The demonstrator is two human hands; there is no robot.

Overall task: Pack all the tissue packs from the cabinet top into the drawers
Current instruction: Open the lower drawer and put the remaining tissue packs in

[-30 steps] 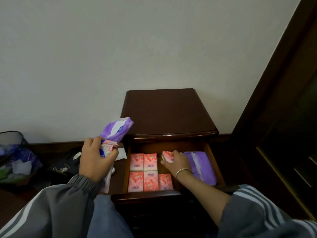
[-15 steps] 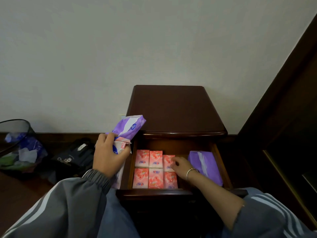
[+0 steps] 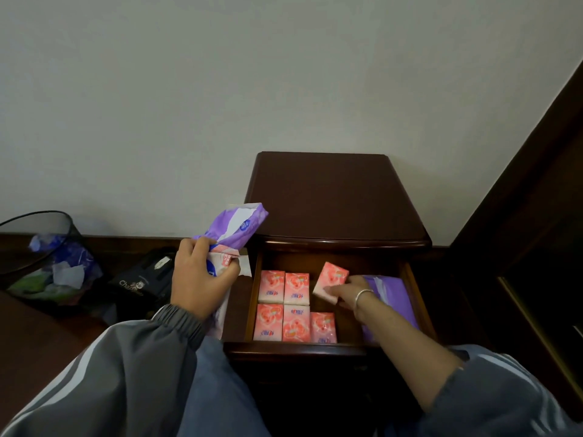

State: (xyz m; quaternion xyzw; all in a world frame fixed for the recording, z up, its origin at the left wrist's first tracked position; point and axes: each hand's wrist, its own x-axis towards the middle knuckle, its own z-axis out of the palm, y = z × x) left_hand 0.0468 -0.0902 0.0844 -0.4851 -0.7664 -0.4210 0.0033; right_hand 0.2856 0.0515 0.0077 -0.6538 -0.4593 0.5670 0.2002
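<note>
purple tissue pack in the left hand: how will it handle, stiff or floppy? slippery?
Probably floppy: the purple tissue pack bends above the left hand, which grips only its lower end. Likely light, since that hand also clutches other packs. Its glossy film may be somewhat slippery.

Bare floor is left in the open drawer point(image 3: 410, 279) between five flat pink tissue packs point(image 3: 288, 307) and a purple tissue pack point(image 3: 392, 294), though partly occupied by the right hand point(image 3: 348, 290) gripping a tilted pink pack point(image 3: 331, 279). The cabinet top point(image 3: 331, 197) is unobstructed.
</note>
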